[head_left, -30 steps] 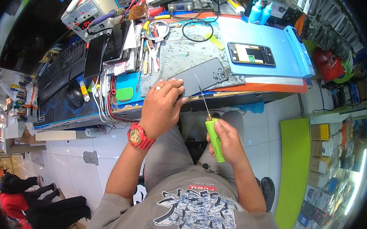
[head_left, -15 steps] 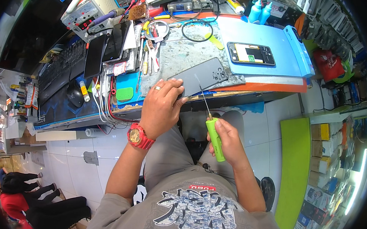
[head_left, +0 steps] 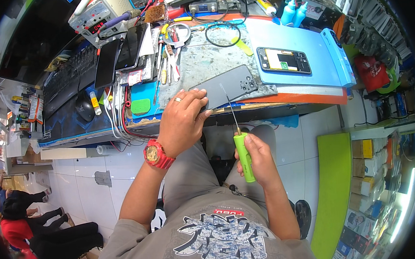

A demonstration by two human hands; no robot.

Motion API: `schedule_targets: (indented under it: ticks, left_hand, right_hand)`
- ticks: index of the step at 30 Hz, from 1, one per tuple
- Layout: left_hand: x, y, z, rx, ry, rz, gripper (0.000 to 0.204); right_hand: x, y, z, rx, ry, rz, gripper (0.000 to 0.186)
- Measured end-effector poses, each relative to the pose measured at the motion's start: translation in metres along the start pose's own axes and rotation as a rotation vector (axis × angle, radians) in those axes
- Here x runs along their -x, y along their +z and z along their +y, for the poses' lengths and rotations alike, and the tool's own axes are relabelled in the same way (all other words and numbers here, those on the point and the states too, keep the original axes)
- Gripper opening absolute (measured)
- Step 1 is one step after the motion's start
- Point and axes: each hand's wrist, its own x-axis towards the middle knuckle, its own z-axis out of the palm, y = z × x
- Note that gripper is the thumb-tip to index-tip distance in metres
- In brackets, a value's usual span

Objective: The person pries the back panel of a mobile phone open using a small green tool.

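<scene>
A dark grey phone back cover [head_left: 226,90] lies at a slant by the bench's front edge, its camera openings at the right end. My left hand [head_left: 184,114] is closed on the cover's left end, thumb below and fingers over the top. In my right hand [head_left: 257,157] is a green-handled tool [head_left: 243,158] with a long thin metal shaft, fingers wrapped round the handle. The shaft points up toward the cover, and its upper end overlaps the cover near the camera openings. Whether the tip touches the surface, I cannot tell.
An opened phone [head_left: 284,60] with its inside showing rests on a blue mat [head_left: 315,43] to the right. Hand tools [head_left: 169,66], two dark phones [head_left: 108,64] and cables [head_left: 119,119] lie to the left. Blue bottles [head_left: 294,13] stand at the back. Other people [head_left: 55,239] are at far left.
The tool's handle has shifted very slightly to the right in my right hand. My left hand and the cover look unmoved. A person at far left has moved a leg.
</scene>
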Motion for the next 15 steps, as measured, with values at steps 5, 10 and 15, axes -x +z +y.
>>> schedule_targets:
  ticks: [5,10,15]
  left_hand:
    - [0.0004,0.0002,-0.0003,0.0,-0.002,-0.001,0.023]
    - [0.0003,0.0005,-0.0001,-0.003,0.001,0.001,0.023]
    - [0.0003,0.0002,-0.0002,-0.001,0.002,0.009,0.022]
  right_hand:
    - [0.0004,0.0005,-0.002,-0.002,0.004,0.005,0.046]
    - [-0.0012,-0.0022,0.0024,-0.002,-0.011,0.003,0.046]
    - [-0.001,-0.0018,0.0015,-0.015,-0.006,0.007,0.046]
